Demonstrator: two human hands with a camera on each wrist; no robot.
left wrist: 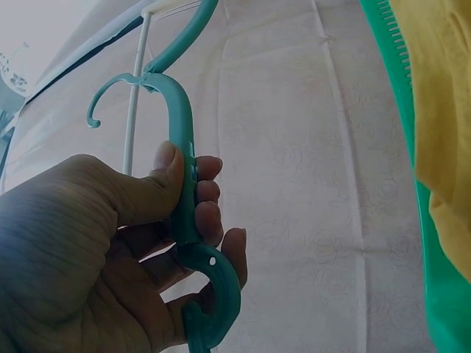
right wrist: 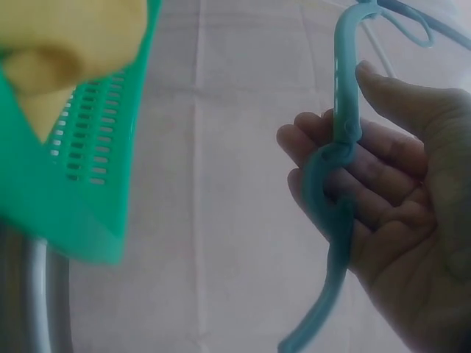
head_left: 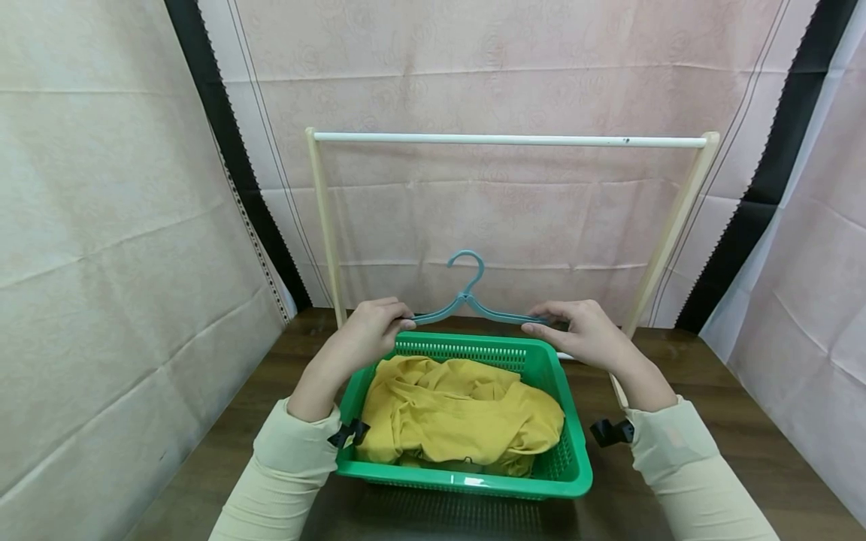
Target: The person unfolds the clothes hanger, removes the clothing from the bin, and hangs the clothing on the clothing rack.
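A light blue plastic clothes hanger [head_left: 465, 297] is held up over the far rim of a green basket [head_left: 467, 485], its hook pointing upward. At one end of it, my left hand [head_left: 375, 327] grips the arm; in the left wrist view the thumb presses the front of the hanger [left wrist: 181, 121] and the fingers curl behind. My right hand [head_left: 585, 330] holds the opposite end between thumb and fingers, with the curved tip of the hanger [right wrist: 316, 184] lying across the fingers in the right wrist view. Crumpled yellow cloth [head_left: 467, 409] fills much of the basket below both hands.
A white clothes rack stands behind the basket, its top bar [head_left: 501, 139] running across well above the hanger. Brown wood-look tabletop [head_left: 243, 458] lies beneath. Pale fabric walls [head_left: 122, 225] close in the left, back and right sides.
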